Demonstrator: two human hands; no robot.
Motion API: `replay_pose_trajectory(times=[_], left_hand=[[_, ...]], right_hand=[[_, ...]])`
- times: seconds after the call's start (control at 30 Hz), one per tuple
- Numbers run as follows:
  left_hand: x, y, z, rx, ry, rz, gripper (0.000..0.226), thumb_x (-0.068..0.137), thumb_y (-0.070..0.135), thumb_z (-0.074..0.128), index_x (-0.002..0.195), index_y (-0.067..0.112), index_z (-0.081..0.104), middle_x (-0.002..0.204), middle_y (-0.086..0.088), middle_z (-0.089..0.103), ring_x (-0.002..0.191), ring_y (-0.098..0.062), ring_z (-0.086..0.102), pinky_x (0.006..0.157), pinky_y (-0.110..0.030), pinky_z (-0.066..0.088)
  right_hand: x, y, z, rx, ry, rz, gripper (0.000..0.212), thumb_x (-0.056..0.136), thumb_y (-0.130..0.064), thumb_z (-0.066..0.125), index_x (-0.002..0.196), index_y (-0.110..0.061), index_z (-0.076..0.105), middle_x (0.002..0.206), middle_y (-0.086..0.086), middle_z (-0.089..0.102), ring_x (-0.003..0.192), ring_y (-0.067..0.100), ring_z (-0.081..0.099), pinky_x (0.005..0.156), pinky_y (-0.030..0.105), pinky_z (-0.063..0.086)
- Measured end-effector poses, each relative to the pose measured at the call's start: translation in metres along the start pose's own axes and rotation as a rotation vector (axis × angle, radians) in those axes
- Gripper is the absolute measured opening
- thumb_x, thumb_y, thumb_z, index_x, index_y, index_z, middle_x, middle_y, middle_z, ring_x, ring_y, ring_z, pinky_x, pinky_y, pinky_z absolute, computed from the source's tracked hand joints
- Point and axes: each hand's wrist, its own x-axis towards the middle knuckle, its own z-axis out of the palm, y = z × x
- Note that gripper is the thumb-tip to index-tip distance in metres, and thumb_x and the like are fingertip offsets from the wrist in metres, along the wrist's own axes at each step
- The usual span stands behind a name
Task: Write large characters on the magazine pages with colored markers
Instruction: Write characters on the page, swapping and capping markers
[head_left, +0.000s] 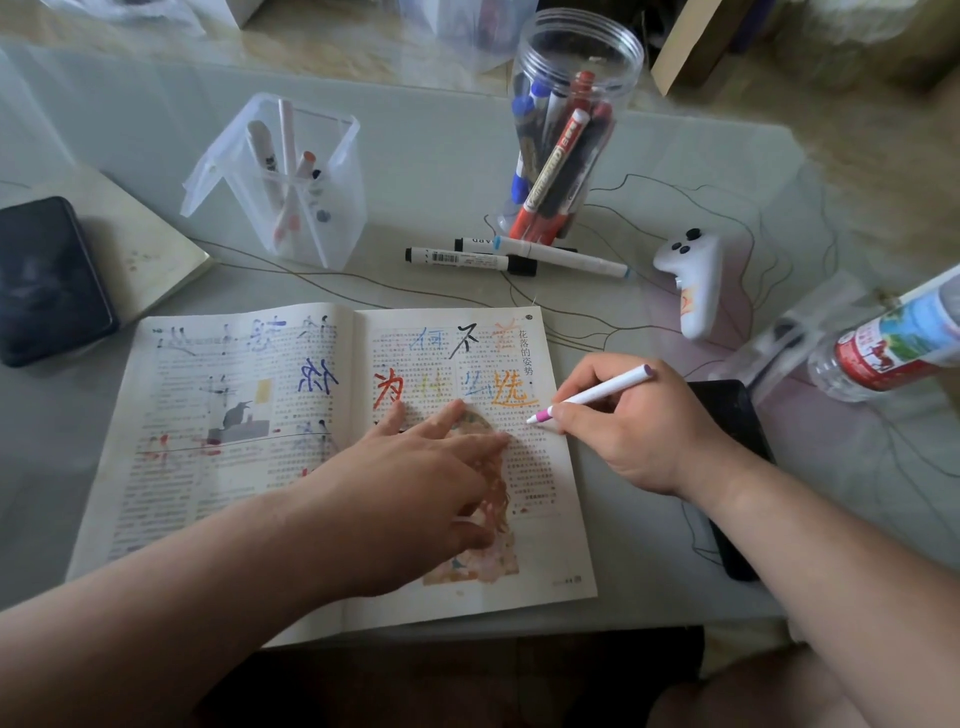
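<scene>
The left hand (415, 467) lies spread on the magazine (332, 457), probably pinning it flat, while the right hand (631, 423) pinches a pink marker (597, 393), tip poised over blank margin.

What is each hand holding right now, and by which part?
The right hand grips a white marker low on its barrel, just behind the pink tip. The left hand holds nothing; it presses flat on the magazine.

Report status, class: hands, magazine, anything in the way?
Left hand flat on magazine, right page. Right hand grips pink-tipped marker, tip at that page. Loose markers lie beyond, not blocking.
</scene>
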Motion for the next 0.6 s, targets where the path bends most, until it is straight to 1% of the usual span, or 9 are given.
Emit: replay_pose_trajectory(times=[0.07, 0.17, 0.2, 0.27, 0.37, 0.43, 0.47, 0.53, 0.6], left_hand=[[-0.0001, 0.0001, -0.0001, 0.0, 0.002, -0.001, 0.028, 0.099, 0.059, 0.045, 0.08, 0.038, 0.045, 0.164, 0.026, -0.002, 0.152, -0.013, -0.019, 0.124, -0.057, -0.001], [-0.001, 0.0006, -0.0011, -0.009, -0.005, 0.0, 0.026, 0.099, 0.059, 0.045, 0.083, 0.038, 0.048, 0.164, 0.026, -0.002, 0.152, -0.013, -0.019, 0.124, -0.057, -0.002], [-0.0012, 0.0005, -0.0011, -0.01, -0.008, 0.0, 0.025, 0.099, 0.058, 0.045, 0.084, 0.039, 0.049, 0.164, 0.026, -0.002, 0.152, -0.013, -0.019, 0.124, -0.057, -0.002], [-0.0011, 0.0005, -0.0009, -0.006, -0.008, 0.002, 0.025, 0.099, 0.059, 0.045, 0.085, 0.039, 0.049, 0.164, 0.026, -0.002, 0.152, -0.013, -0.019, 0.124, -0.057, -0.002], [-0.0012, 0.0005, -0.001, -0.002, -0.004, 0.004, 0.026, 0.099, 0.059, 0.045, 0.082, 0.039, 0.045, 0.165, 0.025, -0.002, 0.153, -0.014, -0.019, 0.124, -0.057, -0.001], [-0.0015, 0.0006, -0.0018, -0.001, -0.006, 0.004, 0.026, 0.099, 0.058, 0.045, 0.082, 0.04, 0.043, 0.165, 0.025, -0.002, 0.153, -0.014, -0.018, 0.124, -0.057, 0.0], [-0.0016, 0.0006, -0.0022, -0.001, -0.008, 0.004, 0.025, 0.099, 0.058, 0.045, 0.082, 0.04, 0.043, 0.165, 0.025, -0.002, 0.153, -0.014, -0.019, 0.124, -0.058, 0.0], [-0.0014, 0.0007, -0.0025, 0.001, -0.012, 0.005, 0.025, 0.1, 0.058, 0.045, 0.083, 0.04, 0.044, 0.165, 0.025, -0.002, 0.153, -0.015, -0.019, 0.123, -0.058, 0.0], [-0.0012, 0.0006, -0.0022, 0.008, -0.013, 0.006, 0.028, 0.1, 0.058, 0.045, 0.08, 0.038, 0.043, 0.165, 0.025, -0.001, 0.153, -0.015, -0.018, 0.123, -0.058, 0.0]], right_hand=[[-0.0003, 0.0005, 0.0008, -0.019, -0.002, -0.005, 0.02, 0.083, -0.023, 0.081, 0.072, -0.012, 0.068, 0.062, 0.009, 0.064, 0.052, 0.009, 0.046, 0.05, 0.021, 0.036], [0.0012, 0.002, 0.0031, -0.063, 0.037, 0.013, 0.021, 0.083, -0.019, 0.079, 0.07, -0.012, 0.063, 0.051, -0.008, 0.056, 0.047, 0.005, 0.044, 0.047, 0.015, 0.033], [0.0021, 0.0026, 0.0031, -0.077, 0.056, 0.025, 0.022, 0.082, -0.018, 0.078, 0.069, -0.012, 0.062, 0.049, -0.01, 0.054, 0.047, 0.006, 0.044, 0.047, 0.015, 0.033], [0.0037, 0.0029, 0.0021, -0.081, 0.07, 0.043, 0.021, 0.08, -0.019, 0.077, 0.068, -0.011, 0.062, 0.049, -0.008, 0.054, 0.047, 0.007, 0.045, 0.047, 0.016, 0.034], [0.0034, 0.0001, 0.0005, -0.048, 0.051, 0.043, 0.021, 0.074, -0.027, 0.076, 0.067, -0.011, 0.064, 0.057, 0.003, 0.062, 0.051, 0.009, 0.047, 0.049, 0.021, 0.036], [0.0024, -0.0011, 0.0001, -0.004, 0.012, 0.043, 0.018, 0.076, -0.023, 0.078, 0.067, -0.012, 0.067, 0.064, 0.009, 0.067, 0.054, 0.01, 0.048, 0.051, 0.024, 0.037], [0.0016, -0.0015, 0.0002, 0.006, -0.013, 0.038, 0.017, 0.079, -0.019, 0.079, 0.068, -0.012, 0.068, 0.065, 0.01, 0.068, 0.054, 0.009, 0.048, 0.052, 0.024, 0.037], [0.0005, -0.0017, 0.0003, -0.004, -0.046, 0.023, 0.016, 0.08, -0.018, 0.08, 0.069, -0.014, 0.07, 0.066, 0.011, 0.067, 0.054, 0.01, 0.048, 0.051, 0.023, 0.037], [0.0008, -0.0016, 0.0008, -0.027, -0.046, 0.026, 0.019, 0.081, -0.019, 0.079, 0.068, -0.014, 0.067, 0.059, 0.007, 0.063, 0.051, 0.011, 0.045, 0.049, 0.022, 0.035]])
